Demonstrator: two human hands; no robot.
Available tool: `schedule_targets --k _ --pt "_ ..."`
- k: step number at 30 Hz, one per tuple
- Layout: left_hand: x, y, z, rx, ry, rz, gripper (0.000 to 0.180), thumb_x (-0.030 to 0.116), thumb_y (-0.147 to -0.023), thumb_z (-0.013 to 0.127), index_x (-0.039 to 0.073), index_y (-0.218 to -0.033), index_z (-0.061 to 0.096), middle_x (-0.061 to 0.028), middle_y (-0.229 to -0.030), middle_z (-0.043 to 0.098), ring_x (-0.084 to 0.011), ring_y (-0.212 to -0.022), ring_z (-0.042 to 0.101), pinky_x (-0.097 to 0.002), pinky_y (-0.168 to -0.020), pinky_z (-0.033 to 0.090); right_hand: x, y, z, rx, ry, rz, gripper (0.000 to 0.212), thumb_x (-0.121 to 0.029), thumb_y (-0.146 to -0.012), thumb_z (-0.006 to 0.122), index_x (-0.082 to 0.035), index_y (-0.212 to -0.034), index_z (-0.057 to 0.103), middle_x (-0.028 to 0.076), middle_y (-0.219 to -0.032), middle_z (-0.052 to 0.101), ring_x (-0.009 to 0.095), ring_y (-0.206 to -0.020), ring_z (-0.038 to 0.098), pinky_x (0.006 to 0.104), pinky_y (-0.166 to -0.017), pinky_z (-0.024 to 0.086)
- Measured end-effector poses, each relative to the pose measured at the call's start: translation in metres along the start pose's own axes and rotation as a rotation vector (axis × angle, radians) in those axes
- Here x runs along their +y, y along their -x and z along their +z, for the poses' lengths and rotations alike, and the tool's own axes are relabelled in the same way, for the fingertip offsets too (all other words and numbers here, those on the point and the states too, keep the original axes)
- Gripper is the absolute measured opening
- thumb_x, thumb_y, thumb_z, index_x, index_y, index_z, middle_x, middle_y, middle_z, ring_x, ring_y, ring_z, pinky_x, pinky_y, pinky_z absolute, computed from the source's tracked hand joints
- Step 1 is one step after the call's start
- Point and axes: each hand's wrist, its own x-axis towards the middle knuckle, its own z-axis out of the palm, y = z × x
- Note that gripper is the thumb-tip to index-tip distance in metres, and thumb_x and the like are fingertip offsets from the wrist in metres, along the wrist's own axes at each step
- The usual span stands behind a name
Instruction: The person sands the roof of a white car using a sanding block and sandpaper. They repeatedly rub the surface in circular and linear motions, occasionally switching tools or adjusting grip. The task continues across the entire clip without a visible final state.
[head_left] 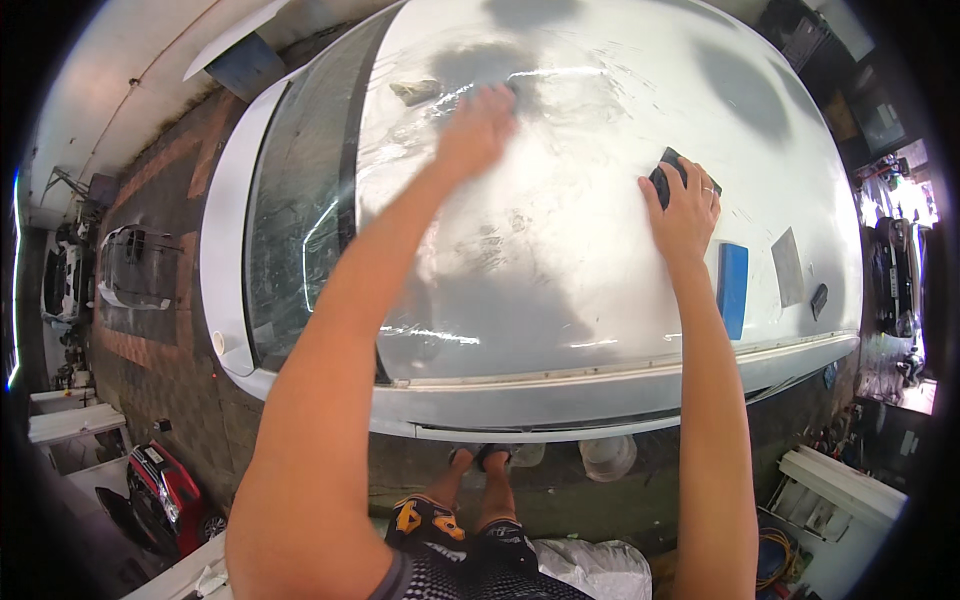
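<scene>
Bright overhead light, glare on wet roof [560, 250], blurred left hand [475, 130], dark fisheye rim

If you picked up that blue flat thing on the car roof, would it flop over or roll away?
Probably neither: the blue block looks flat and straight-edged, so likely stiff and unable to roll. On the glossy, wet-looking car roof it might slide when pushed.

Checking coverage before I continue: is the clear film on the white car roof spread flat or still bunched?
Spread, not fully flat: the clear film covers the white car roof, with wrinkles and glare streaks near its front and lower edges.
</scene>
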Motion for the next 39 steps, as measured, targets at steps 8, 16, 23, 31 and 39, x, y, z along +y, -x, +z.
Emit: schedule_targets --k 8,16,23,31,39 --pt "0.068 -0.059 0.034 -0.077 -0.235 0.055 0.063 0.040 -0.112 0.032 0.003 -0.164 0.026 -0.0206 -0.170 0.025 -0.0344 -0.159 0.024 -0.0546 -0.128 0.020 0.017 0.008 0.002 0.000 0.053 -0.028 0.045 -0.051 -0.096 0.068 -0.018 -0.127 0.071 0.006 -0.142 0.059 0.029 -0.140 0.048 0.0612 -0.116 0.031" --pt "-0.003 -0.097 0.018 -0.036 -0.061 -0.355 0.061 0.040 -0.111 0.042 0.014 -0.165 0.031 -0.0040 -0.171 0.032 -0.0253 -0.159 0.026 -0.0537 -0.128 0.021 -0.015 0.000 0.003 -0.002 -0.030 -0.023 0.044 -0.050 -0.095 0.070 -0.018 -0.125 0.071 0.006 -0.139 0.061 0.028 -0.139 0.050 0.0608 -0.116 0.031" --pt "-0.048 -0.120 0.006 0.067 0.007 -0.421 0.060 0.041 -0.110 0.039 0.012 -0.162 0.036 -0.0060 -0.168 0.038 -0.0275 -0.157 0.031 -0.0536 -0.129 0.018 -0.013 -0.002 -0.002 0.014 -0.035 -0.016 0.043 -0.049 -0.095 0.071 -0.018 -0.125 0.072 0.006 -0.139 0.062 0.029 -0.139 0.050 0.0605 -0.116 0.031" --pt "-0.047 -0.133 0.035 0.038 -0.216 -0.083 0.059 0.037 -0.110 0.033 0.009 -0.162 0.034 -0.0064 -0.171 0.032 -0.0294 -0.156 0.031 -0.0592 -0.125 0.022 -0.016 -0.005 -0.002 0.044 -0.053 -0.023 0.043 -0.048 -0.093 0.072 -0.018 -0.123 0.072 0.005 -0.138 0.061 0.029 -0.138 0.051 0.0613 -0.114 0.032" --pt "-0.044 -0.132 0.023 -0.097 -0.237 -0.072 0.058 0.040 -0.110 0.033 0.011 -0.160 0.040 -0.0046 -0.171 0.031 -0.0267 -0.157 0.027 -0.0549 -0.126 0.023 -0.007 -0.003 0.000 0.053 -0.039 -0.018 0.040 -0.048 -0.092 0.074 -0.018 -0.120 0.072 0.005 -0.136 0.062 0.029 -0.136 0.052 0.0622 -0.113 0.033"
